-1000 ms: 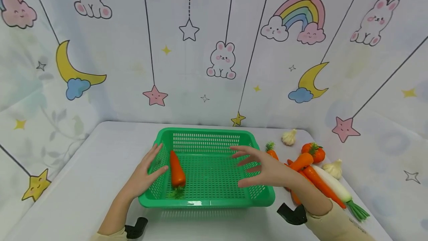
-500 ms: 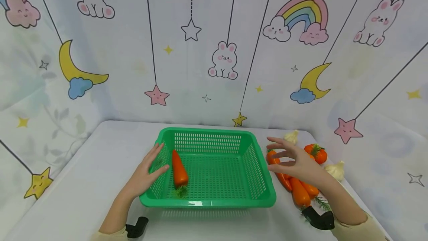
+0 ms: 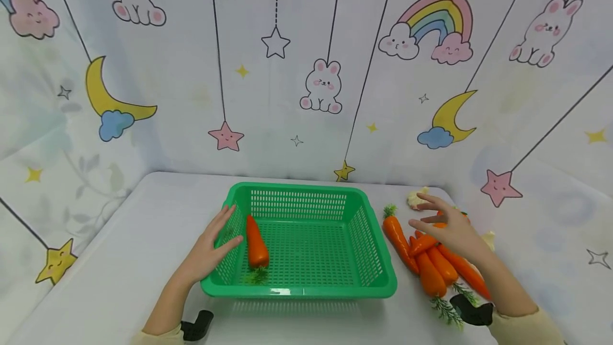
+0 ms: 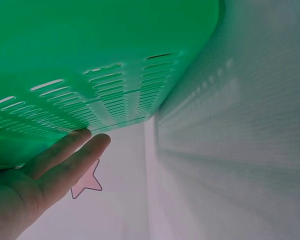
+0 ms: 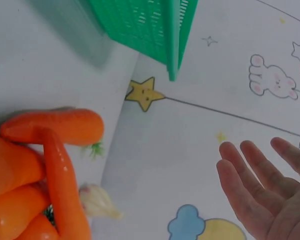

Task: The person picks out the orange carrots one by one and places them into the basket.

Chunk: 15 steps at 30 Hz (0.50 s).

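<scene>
A green plastic basket (image 3: 297, 289) stands mid-table with one carrot (image 3: 257, 244) lying inside near its left wall. My left hand (image 3: 208, 249) rests at the basket's left rim, thumb over the inside; in the left wrist view two straight fingers (image 4: 72, 167) lie along the slotted outer wall. My right hand (image 3: 450, 228) hovers over the heap on the right, fingers spread and holding nothing. Below and beside it lie several carrots (image 3: 433, 276), one of them (image 3: 396, 236) next to the basket's right side. The hand partly covers red-orange produce at the back of the heap.
A garlic bulb (image 3: 414, 199) lies at the far right of the white table (image 3: 167, 217), and another (image 3: 489, 239) is partly hidden by the right forearm. A cartoon-printed cloth (image 3: 268, 137) rises behind the table edge.
My right hand has moved right, from above the basket's right part to above the vegetable heap, fingers still parted. The left hand stays at the basket's left rim.
</scene>
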Available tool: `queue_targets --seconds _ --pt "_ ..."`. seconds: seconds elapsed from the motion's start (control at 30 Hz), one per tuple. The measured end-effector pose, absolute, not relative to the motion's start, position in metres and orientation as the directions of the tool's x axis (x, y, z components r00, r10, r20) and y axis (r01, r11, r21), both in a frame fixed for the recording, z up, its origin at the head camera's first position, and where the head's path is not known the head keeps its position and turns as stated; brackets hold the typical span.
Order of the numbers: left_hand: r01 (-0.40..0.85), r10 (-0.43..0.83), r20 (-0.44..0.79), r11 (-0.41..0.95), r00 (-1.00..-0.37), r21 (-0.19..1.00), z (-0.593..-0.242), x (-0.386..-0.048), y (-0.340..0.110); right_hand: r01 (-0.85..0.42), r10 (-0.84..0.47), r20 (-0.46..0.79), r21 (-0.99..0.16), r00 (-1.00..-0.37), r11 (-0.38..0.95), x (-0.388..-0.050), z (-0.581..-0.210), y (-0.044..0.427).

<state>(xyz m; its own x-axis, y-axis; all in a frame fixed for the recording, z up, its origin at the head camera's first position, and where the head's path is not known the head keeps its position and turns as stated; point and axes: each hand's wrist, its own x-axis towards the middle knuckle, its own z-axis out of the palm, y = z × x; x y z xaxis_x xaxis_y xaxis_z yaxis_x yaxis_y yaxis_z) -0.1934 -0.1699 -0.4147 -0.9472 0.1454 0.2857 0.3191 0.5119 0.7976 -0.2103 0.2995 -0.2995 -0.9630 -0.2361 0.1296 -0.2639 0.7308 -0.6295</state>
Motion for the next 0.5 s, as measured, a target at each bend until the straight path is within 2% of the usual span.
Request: queue_targets --seconds 0.5 --pt "0.310 0.139 0.280 0.519 -0.950 0.796 -0.414 -0.193 -0.169 -0.161 -0.150 0.068 -0.591 -0.986 0.791 -0.233 -0.319 0.338"
